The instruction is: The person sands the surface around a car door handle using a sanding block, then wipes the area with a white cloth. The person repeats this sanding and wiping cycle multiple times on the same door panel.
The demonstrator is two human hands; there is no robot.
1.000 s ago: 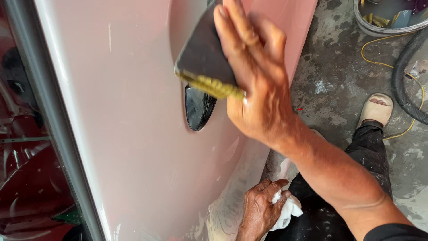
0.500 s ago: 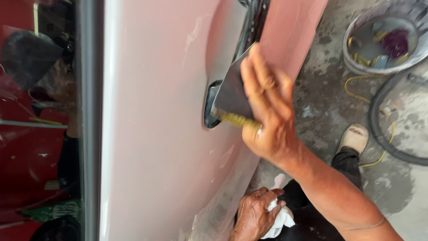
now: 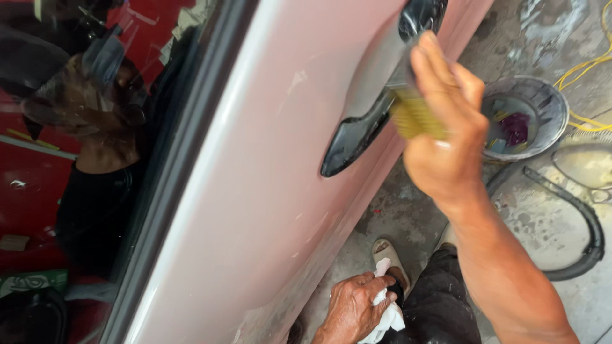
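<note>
Yellow-edged sanding pad [image 3: 414, 114] flat against pink car door [image 3: 268, 191], white rag [image 3: 386, 315] crumpled

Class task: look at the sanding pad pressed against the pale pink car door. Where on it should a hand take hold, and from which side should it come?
Probably grip the sanding pad across its broad back face, coming from the side away from the door panel, as the right hand does. The pad looks thin and flat, working face against the panel beside the door handle recess, so only back and edges are free.

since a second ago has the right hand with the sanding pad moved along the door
Yes. The right hand with the sanding pad was over the dark handle recess; now it sits beside the recess, toward the door's lower edge.
</note>
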